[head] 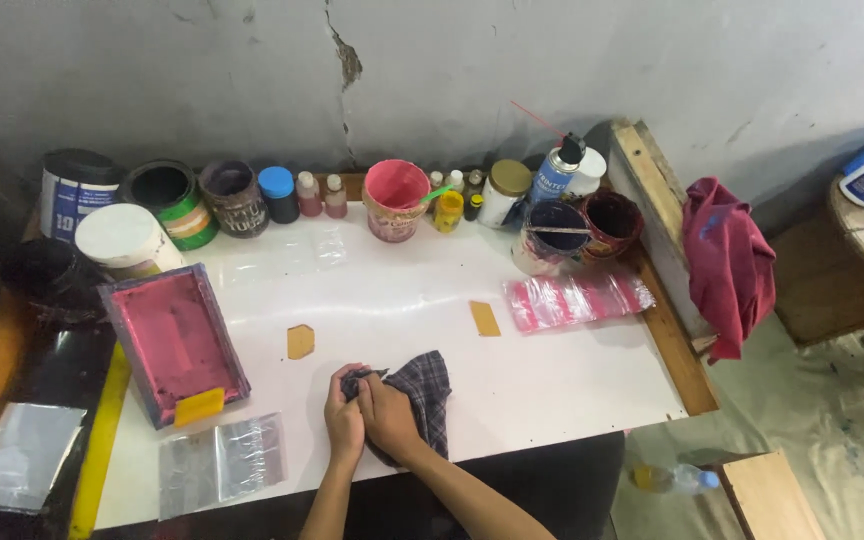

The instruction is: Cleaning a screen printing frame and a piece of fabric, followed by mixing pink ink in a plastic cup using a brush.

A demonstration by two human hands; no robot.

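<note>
A dark plaid cloth (pixel 424 397) is held at the near edge of a white tabletop (pixel 392 300), bunched between both hands. The left hand (pixel 343 417) is closed on the cloth's left end, its fingers curled and pressed together around a fold, while the right hand (pixel 388 415) is laid beside it, touching it, with the fingers tucked into the fabric; the rest of the cloth is spread to the right on the white surface. Two small tan scraps (pixel 299 341) (pixel 484 318) are seen just beyond the hands, well apart from each other. To the left, a pink-stained printing frame (pixel 173 341) is propped at a tilt, with a yellow squeegee-like piece (pixel 199 405) at its lower edge, and clear plastic bags (pixel 222 461) are laid below it. A pink-tinted plastic bag (pixel 577 298) is laid to the right. Along the wall, a row of paint tins, jars and small bottles is lined up, among them a pink cup (pixel 395 198) and a blue spray can (pixel 553 175). A red garment (pixel 727 262) is draped over a wooden board (pixel 657 215) at the right edge.
</note>
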